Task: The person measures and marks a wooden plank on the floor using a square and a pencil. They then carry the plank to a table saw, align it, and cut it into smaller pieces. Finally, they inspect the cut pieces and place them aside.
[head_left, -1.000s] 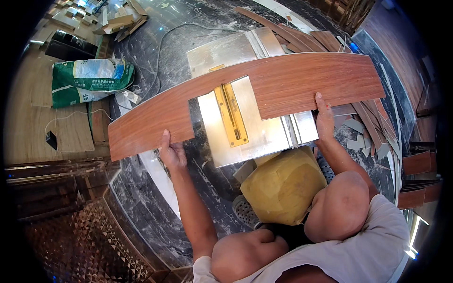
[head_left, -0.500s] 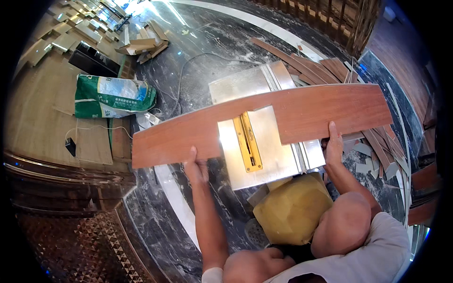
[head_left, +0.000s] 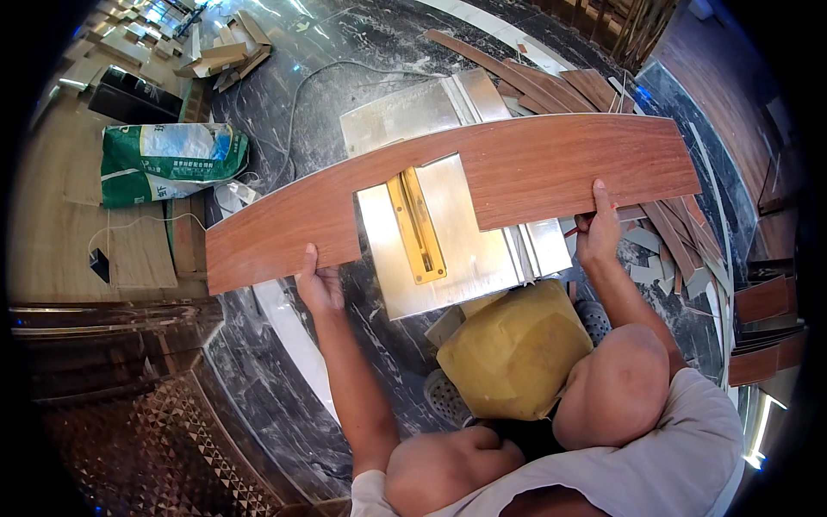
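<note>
A long reddish-brown wood plank [head_left: 568, 164] with a rectangular notch in its near edge lies across a metal saw table [head_left: 448, 258]. The saw table's yellow slotted insert [head_left: 417, 228] shows through the notch; no blade can be made out. My left hand [head_left: 320, 284] grips the near edge at the plank's left part, thumb on top and fingers beneath. My right hand [head_left: 600, 226] holds the near edge right of the notch in the same way. Something thin and red shows beside the right fingers, too small to name.
Plank offcuts [head_left: 594, 90] and strips lie behind and right of the saw. A green-and-white bag [head_left: 172, 164], a black box [head_left: 136, 95] and torn cardboard [head_left: 228, 52] are at left. A cable [head_left: 297, 95] crosses the dark floor. A yellowish block-shaped thing [head_left: 517, 349] stands between my knees.
The whole scene has shifted up and left in view, the saw table and plank together. Both hands keep their hold, and the notch stays around the yellow insert.
</note>
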The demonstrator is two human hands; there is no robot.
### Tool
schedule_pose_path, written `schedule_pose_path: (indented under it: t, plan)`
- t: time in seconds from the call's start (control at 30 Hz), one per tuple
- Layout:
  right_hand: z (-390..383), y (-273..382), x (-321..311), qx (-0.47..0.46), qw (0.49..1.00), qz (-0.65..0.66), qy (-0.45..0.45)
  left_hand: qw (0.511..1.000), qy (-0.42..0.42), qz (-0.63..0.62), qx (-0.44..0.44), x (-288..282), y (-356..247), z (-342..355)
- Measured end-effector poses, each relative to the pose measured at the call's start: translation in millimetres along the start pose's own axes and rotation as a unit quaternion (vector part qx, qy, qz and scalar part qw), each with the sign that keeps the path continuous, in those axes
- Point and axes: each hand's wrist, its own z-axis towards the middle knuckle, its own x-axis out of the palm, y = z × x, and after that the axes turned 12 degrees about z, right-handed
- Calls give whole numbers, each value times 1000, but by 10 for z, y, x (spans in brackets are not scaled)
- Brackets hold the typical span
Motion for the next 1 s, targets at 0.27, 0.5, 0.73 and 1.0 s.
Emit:
schedule_pose_path:
  t: [0.27,0.5,0.73,1.0]
  plan:
    - [-47,-135,-14,26,999,-12,32,1000,8,-29,3,-269,-38,22]
    - [-64,-183,-21,53,997,-6,55,999,-32,-15,1,-318,-37,91]
    - [-102,-178,12,47,995,-34,85,999,-11,-42,21,-467,17,181]
    - [-67,-213,-57,68,994,-48,66,999,-25,-33,9,-396,-43,170]
